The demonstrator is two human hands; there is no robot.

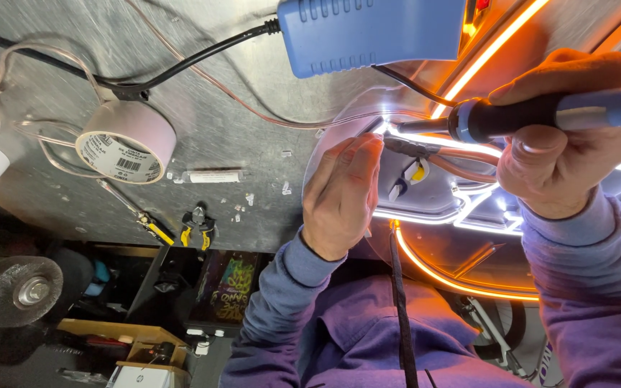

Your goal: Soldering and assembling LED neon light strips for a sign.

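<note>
Two hands are at work on our bench, both in purple sleeves. Our right hand [566,136] is clenched around the blue-and-black soldering iron [540,115], whose tip lies on the lit strip of the neon-style sign [461,208], a clear panel with white and orange glowing lines. Our left hand [339,197] presses its fingertips [368,147] down on the sign's edge just beside that tip; its fingers are extended, and we cannot tell whether they pinch the thin wire there. Farther out on the metal tabletop [253,93] lie yellow-handled cutters [197,228], a small clear tube [212,175] whose contents we cannot make out, and a tape roll [125,142] amid loose clear wire. Farthest stands the blue power unit [371,32] with its black cord.
</note>
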